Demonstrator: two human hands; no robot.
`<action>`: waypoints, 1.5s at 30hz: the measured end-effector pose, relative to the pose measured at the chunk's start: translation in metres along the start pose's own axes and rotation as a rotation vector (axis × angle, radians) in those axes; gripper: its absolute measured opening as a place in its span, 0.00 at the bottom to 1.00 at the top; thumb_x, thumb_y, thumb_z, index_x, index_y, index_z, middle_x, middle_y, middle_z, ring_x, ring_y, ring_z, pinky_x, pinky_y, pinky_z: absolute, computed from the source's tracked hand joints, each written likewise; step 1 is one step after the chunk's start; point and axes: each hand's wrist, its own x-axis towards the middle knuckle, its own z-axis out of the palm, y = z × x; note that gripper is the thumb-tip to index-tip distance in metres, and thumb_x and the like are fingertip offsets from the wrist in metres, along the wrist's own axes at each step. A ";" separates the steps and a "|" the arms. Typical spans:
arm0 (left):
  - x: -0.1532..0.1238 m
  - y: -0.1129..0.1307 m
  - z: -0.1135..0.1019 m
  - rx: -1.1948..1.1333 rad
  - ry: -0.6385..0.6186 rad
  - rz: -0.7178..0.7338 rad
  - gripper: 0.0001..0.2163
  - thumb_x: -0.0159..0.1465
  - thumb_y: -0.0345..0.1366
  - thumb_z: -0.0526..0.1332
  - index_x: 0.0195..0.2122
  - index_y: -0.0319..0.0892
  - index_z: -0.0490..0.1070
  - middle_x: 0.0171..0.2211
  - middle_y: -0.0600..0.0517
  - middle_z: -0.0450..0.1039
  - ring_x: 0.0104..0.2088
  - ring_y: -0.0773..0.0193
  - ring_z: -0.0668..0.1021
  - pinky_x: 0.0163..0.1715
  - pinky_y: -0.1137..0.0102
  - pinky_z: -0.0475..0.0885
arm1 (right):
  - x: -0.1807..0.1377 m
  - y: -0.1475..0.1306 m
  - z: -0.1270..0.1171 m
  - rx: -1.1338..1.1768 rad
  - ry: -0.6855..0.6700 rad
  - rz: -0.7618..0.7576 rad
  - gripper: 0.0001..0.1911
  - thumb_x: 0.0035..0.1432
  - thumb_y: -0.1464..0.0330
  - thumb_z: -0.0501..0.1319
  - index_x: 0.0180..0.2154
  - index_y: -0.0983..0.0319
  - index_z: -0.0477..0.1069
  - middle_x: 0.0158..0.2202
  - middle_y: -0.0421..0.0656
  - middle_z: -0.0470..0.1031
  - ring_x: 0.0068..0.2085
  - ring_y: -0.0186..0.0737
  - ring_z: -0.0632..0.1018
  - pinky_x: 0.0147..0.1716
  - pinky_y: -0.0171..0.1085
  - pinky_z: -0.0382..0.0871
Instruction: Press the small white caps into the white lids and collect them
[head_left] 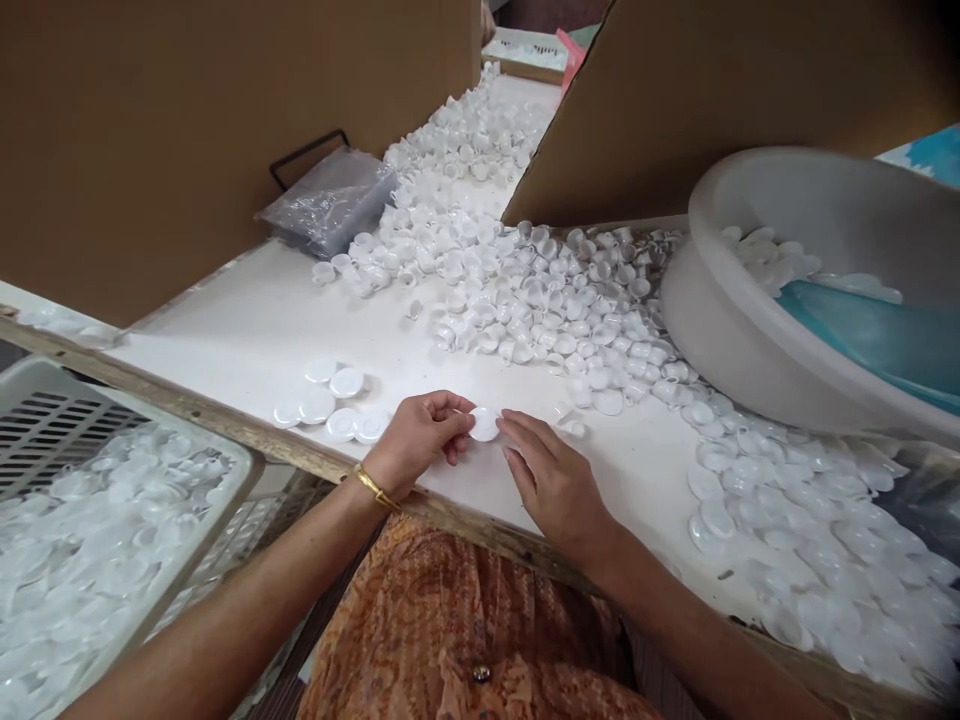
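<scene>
A small round white plastic cap (484,424) sits between my two hands near the front edge of the white table (247,320). My left hand (420,437), with a gold bangle on the wrist, curls its fingers round the cap's left side. My right hand (551,480) meets the cap from the right with its fingertips pressed to it. Several finished white discs (330,402) lie in a small cluster just left of my hands. A large heap of small white cup-shaped parts (540,300) spreads across the middle of the table.
A grey slatted crate (45,420) full of white caps stands at lower left. A big pale basin (757,330) with caps and a teal scoop sits at right. More flat caps (795,520) pile at lower right. Cardboard walls (187,110) rise behind; a plastic bag (330,200) lies by them.
</scene>
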 end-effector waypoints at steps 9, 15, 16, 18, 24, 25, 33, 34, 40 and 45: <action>0.011 -0.006 0.006 0.105 -0.017 -0.002 0.06 0.53 0.32 0.62 0.29 0.37 0.67 0.13 0.58 0.65 0.13 0.72 0.68 0.13 0.77 0.65 | -0.003 0.003 0.004 -0.155 -0.165 -0.169 0.22 0.58 0.78 0.49 0.54 0.69 0.64 0.54 0.53 0.66 0.55 0.45 0.67 0.54 0.45 0.65; 0.010 -0.001 0.001 0.123 -0.054 -0.021 0.04 0.54 0.30 0.60 0.30 0.37 0.66 0.15 0.57 0.66 0.15 0.72 0.69 0.14 0.77 0.66 | -0.005 0.003 0.006 -0.174 -0.207 -0.226 0.23 0.57 0.78 0.49 0.56 0.71 0.60 0.56 0.54 0.62 0.58 0.47 0.64 0.55 0.46 0.63; 0.010 -0.001 -0.001 0.116 -0.055 -0.024 0.04 0.54 0.31 0.60 0.30 0.37 0.66 0.15 0.57 0.66 0.16 0.72 0.69 0.15 0.77 0.66 | -0.006 0.003 0.007 -0.168 -0.216 -0.234 0.24 0.58 0.78 0.49 0.56 0.72 0.59 0.57 0.55 0.61 0.58 0.48 0.63 0.55 0.46 0.63; 0.009 -0.001 -0.003 0.102 -0.052 -0.032 0.05 0.54 0.31 0.61 0.30 0.36 0.66 0.16 0.57 0.67 0.17 0.72 0.69 0.15 0.77 0.66 | -0.005 0.005 0.009 -0.148 -0.227 -0.234 0.24 0.58 0.78 0.49 0.57 0.72 0.57 0.58 0.54 0.59 0.59 0.47 0.61 0.56 0.46 0.62; 0.007 -0.003 -0.004 0.074 -0.059 -0.068 0.06 0.55 0.33 0.60 0.31 0.36 0.66 0.17 0.55 0.68 0.17 0.71 0.71 0.19 0.75 0.68 | -0.005 0.009 0.013 -0.065 -0.250 -0.185 0.24 0.59 0.79 0.49 0.58 0.68 0.56 0.59 0.52 0.58 0.59 0.42 0.62 0.56 0.42 0.62; 0.007 -0.004 -0.005 0.071 -0.054 -0.072 0.06 0.55 0.33 0.60 0.32 0.35 0.66 0.17 0.55 0.69 0.18 0.71 0.72 0.20 0.75 0.69 | -0.005 0.008 0.013 -0.062 -0.252 -0.180 0.25 0.59 0.79 0.49 0.58 0.68 0.56 0.60 0.53 0.57 0.59 0.42 0.62 0.56 0.42 0.63; 0.005 -0.004 -0.007 0.435 0.030 0.074 0.05 0.59 0.34 0.55 0.33 0.38 0.65 0.22 0.53 0.69 0.24 0.66 0.73 0.27 0.68 0.70 | -0.003 0.003 0.012 -0.213 -0.235 -0.250 0.24 0.59 0.77 0.49 0.57 0.68 0.58 0.59 0.50 0.59 0.58 0.44 0.63 0.55 0.44 0.62; 0.008 -0.002 -0.005 0.576 0.113 0.168 0.06 0.60 0.34 0.54 0.34 0.39 0.66 0.26 0.51 0.69 0.27 0.65 0.73 0.29 0.67 0.70 | -0.002 0.001 0.010 -0.257 -0.235 -0.259 0.23 0.59 0.77 0.48 0.57 0.67 0.58 0.58 0.49 0.61 0.57 0.44 0.64 0.55 0.46 0.62; 0.034 -0.002 0.016 1.311 0.347 0.494 0.09 0.64 0.33 0.47 0.38 0.40 0.65 0.36 0.46 0.66 0.36 0.59 0.70 0.33 0.66 0.64 | 0.003 -0.009 0.006 -0.388 -0.261 -0.278 0.22 0.57 0.75 0.50 0.53 0.71 0.64 0.55 0.52 0.65 0.55 0.49 0.66 0.54 0.47 0.62; 0.043 -0.007 0.017 1.531 0.270 0.513 0.07 0.63 0.32 0.48 0.37 0.41 0.64 0.33 0.48 0.65 0.33 0.59 0.69 0.30 0.65 0.59 | 0.007 -0.008 0.008 -0.333 -0.194 -0.329 0.19 0.56 0.74 0.51 0.48 0.74 0.68 0.51 0.55 0.69 0.55 0.50 0.66 0.56 0.47 0.59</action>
